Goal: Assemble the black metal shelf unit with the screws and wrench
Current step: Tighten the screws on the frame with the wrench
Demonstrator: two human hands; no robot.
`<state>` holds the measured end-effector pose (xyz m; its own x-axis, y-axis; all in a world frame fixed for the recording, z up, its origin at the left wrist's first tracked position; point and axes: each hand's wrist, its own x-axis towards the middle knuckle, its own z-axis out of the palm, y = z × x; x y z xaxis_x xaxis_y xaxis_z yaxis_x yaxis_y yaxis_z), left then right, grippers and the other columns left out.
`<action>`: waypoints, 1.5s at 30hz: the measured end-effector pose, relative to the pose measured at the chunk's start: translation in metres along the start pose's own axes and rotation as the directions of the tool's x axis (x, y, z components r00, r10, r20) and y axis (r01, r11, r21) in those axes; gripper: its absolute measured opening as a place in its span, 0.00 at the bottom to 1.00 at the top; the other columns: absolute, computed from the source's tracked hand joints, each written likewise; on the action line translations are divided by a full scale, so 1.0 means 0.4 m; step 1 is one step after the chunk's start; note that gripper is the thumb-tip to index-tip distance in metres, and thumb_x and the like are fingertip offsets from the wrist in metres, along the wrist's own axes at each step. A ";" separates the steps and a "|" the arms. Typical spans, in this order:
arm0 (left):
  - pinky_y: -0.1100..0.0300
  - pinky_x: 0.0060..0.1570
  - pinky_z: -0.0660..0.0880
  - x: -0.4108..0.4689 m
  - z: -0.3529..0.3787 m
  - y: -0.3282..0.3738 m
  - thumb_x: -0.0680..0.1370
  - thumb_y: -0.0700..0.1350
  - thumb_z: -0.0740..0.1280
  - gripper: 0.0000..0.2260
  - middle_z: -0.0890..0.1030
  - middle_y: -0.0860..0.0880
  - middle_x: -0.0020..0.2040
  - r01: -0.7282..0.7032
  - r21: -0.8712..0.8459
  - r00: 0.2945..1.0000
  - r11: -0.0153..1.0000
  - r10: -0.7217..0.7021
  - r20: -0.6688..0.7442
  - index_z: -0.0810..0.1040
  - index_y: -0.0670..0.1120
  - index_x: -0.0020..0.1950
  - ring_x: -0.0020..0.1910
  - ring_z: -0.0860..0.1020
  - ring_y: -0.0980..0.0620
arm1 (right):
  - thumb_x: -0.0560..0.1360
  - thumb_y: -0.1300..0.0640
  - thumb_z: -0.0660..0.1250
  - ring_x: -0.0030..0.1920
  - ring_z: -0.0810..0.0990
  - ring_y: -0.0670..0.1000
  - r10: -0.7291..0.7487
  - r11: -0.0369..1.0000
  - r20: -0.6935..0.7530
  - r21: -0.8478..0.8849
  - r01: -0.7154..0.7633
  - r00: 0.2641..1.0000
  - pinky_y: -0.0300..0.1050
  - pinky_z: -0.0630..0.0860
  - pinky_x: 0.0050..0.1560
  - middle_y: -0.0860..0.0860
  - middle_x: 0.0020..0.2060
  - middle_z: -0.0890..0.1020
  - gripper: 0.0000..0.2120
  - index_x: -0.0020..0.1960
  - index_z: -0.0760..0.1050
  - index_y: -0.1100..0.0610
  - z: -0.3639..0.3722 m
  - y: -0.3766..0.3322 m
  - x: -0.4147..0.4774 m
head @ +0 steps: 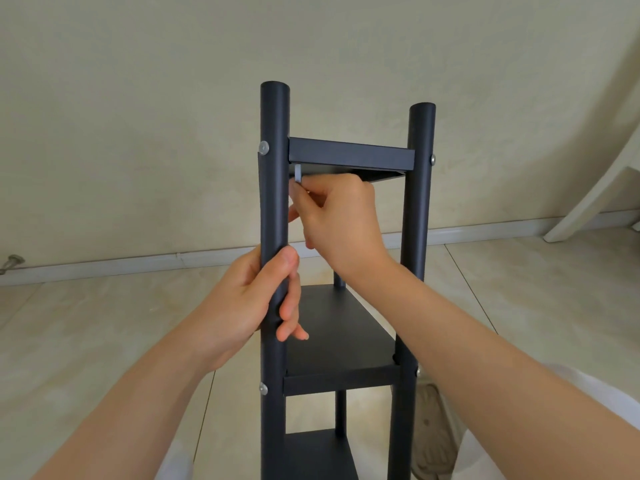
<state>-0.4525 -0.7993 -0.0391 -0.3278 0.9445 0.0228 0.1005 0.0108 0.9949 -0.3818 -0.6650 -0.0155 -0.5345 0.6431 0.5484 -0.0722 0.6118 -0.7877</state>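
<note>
The left hand [249, 299] grips the post [274, 116]. The right hand [341, 220] pinches the wrench [298, 174] under the top shelf [349, 154]. Tightening that corner probably comes next.

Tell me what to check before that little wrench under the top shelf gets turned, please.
1. The left hand grips the front left post, steadying the unit: ok.
2. The right hand pinches the wrench: ok.
3. The wrench is seated on its fastener under the top shelf: cannot tell, the post and fingers hide it.
4. The top left screw sits in the post: ok.
5. That screw is fully tight: cannot tell.
</note>
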 end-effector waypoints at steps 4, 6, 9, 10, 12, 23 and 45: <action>0.51 0.37 0.81 0.000 0.000 -0.001 0.75 0.64 0.62 0.24 0.69 0.43 0.27 -0.002 0.015 1.000 1.000 0.002 0.027 0.71 0.43 0.38 0.22 0.71 0.51 | 0.79 0.64 0.66 0.24 0.73 0.35 -0.160 0.987 -0.128 -0.039 0.157 0.979 0.26 0.64 0.29 0.35 0.24 0.67 0.18 0.31 0.71 0.58 0.036 0.022 -0.004; 0.50 0.37 0.81 0.001 -0.003 -0.002 0.75 0.65 0.62 0.25 0.69 0.42 0.27 0.002 0.027 1.000 1.000 -0.003 0.028 0.70 0.42 0.37 0.22 0.72 0.51 | 0.77 0.67 0.68 0.27 0.72 0.32 -0.253 0.967 -0.163 -0.074 0.244 0.954 0.24 0.61 0.30 0.32 0.26 0.58 0.18 0.30 0.71 0.60 0.046 0.026 -0.002; 0.51 0.37 0.81 0.001 -0.005 -0.001 0.75 0.64 0.62 0.22 0.70 0.45 0.27 0.003 0.009 1.000 1.000 -0.003 0.029 0.71 0.44 0.37 0.22 0.71 0.51 | 0.77 0.67 0.68 0.25 0.70 0.32 -0.293 0.955 -0.180 -0.101 0.278 0.939 0.24 0.60 0.30 0.31 0.27 0.56 0.17 0.30 0.72 0.64 0.056 0.041 0.006; 0.51 0.36 0.81 0.002 -0.005 -0.001 0.75 0.64 0.62 0.21 0.70 0.46 0.27 0.004 0.001 1.000 1.000 -0.004 0.031 0.71 0.46 0.37 0.22 0.70 0.51 | 0.77 0.67 0.68 0.23 0.69 0.33 -0.290 0.956 -0.190 -0.106 0.275 0.938 0.24 0.60 0.30 0.31 0.27 0.57 0.17 0.30 0.73 0.64 0.059 0.043 0.007; 0.51 0.36 0.81 0.003 -0.004 0.001 0.75 0.63 0.63 0.19 0.70 0.47 0.27 0.007 -0.010 0.999 1.000 -0.006 0.036 0.73 0.48 0.38 0.22 0.70 0.51 | 0.77 0.66 0.67 0.21 0.67 0.34 -0.265 0.964 -0.213 -0.095 0.250 0.940 0.24 0.61 0.30 0.30 0.26 0.59 0.16 0.31 0.74 0.63 0.062 0.045 0.008; 0.52 0.36 0.81 0.004 -0.005 0.004 0.78 0.60 0.62 0.17 0.71 0.47 0.28 0.017 0.001 1.000 1.000 -0.017 -0.016 0.73 0.48 0.40 0.22 0.70 0.51 | 0.80 0.58 0.63 0.26 0.72 0.49 0.021 0.999 0.008 -0.037 -0.020 1.000 0.46 0.73 0.36 0.53 0.23 0.75 0.18 0.34 0.76 0.65 0.016 0.017 0.006; 0.52 0.36 0.81 0.002 -0.001 0.002 0.80 0.57 0.60 0.17 0.71 0.46 0.28 0.009 0.009 1.000 1.000 -0.009 -0.024 0.71 0.44 0.41 0.22 0.70 0.51 | 0.81 0.59 0.63 0.27 0.76 0.50 0.003 0.997 -0.032 -0.073 -0.005 0.999 0.42 0.74 0.36 0.56 0.27 0.80 0.17 0.37 0.79 0.67 -0.007 -0.017 0.000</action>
<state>-0.4530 -0.7985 -0.0384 -0.3513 0.9361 0.0167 0.1061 0.0220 0.9941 -0.3791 -0.6677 -0.0094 -0.5076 0.6593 0.5546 -0.0073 0.6404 -0.7680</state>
